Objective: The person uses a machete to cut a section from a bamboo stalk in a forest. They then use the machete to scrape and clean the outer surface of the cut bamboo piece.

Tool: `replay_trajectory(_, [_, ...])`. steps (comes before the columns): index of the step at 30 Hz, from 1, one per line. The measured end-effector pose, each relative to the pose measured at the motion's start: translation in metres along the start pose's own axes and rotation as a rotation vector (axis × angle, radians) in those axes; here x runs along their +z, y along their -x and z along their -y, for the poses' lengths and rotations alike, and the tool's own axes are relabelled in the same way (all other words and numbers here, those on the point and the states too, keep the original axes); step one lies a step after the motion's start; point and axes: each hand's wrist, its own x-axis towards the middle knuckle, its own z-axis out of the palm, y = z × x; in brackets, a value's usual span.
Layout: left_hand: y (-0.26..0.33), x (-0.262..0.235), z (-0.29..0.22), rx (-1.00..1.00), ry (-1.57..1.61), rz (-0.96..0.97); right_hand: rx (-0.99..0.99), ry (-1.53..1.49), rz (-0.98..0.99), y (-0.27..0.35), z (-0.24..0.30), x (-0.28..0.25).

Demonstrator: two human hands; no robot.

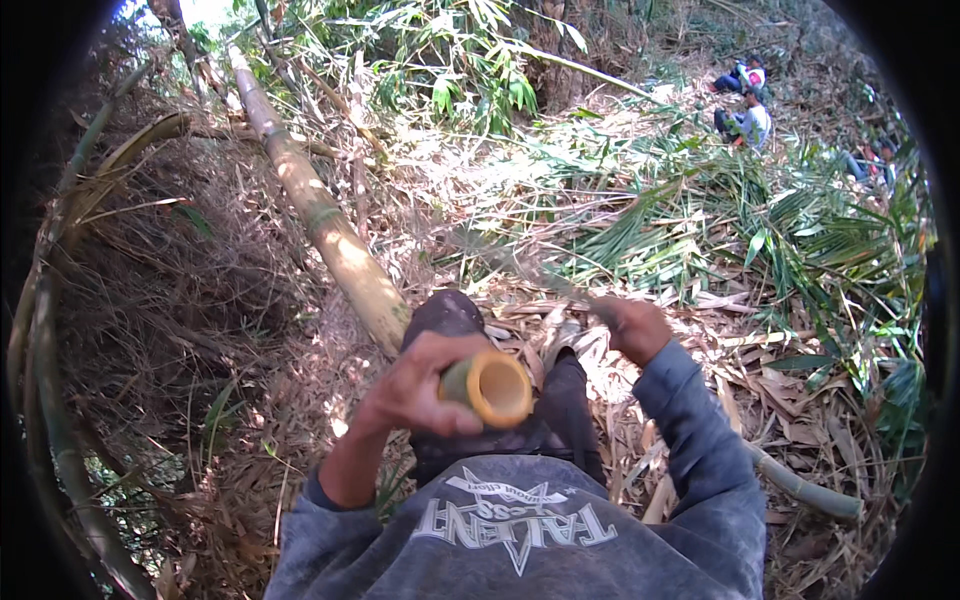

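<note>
Gripping a cut bamboo pole [487,385] with left hand [420,385] fingers wrapped, right hand [635,328] fisted on blurred blade [520,268]

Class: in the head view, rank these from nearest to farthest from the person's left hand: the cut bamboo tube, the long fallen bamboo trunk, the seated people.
1. Cut bamboo tube: held in the left hand.
2. Long fallen bamboo trunk: on the ground just ahead, running up-left.
3. Seated people: far upper right.
</note>
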Motion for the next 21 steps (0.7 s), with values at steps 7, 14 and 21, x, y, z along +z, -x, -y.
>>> replay_trajectory(7, [0.009, -0.003, -0.001, -0.153, -0.078, -0.261, 0.512, 0.042, 0.079, 0.034, 0.006, -0.009])
replay_trajectory(14, [0.001, -0.001, 0.026, -0.011, -0.259, -0.351, 0.483, -0.484, -0.060, 0.018, 0.070, -0.010])
replay_trajectory(21, [0.011, 0.001, 0.043, 0.053, -0.186, -0.395, 0.519, -0.713, 0.006, 0.000, 0.107, -0.012])
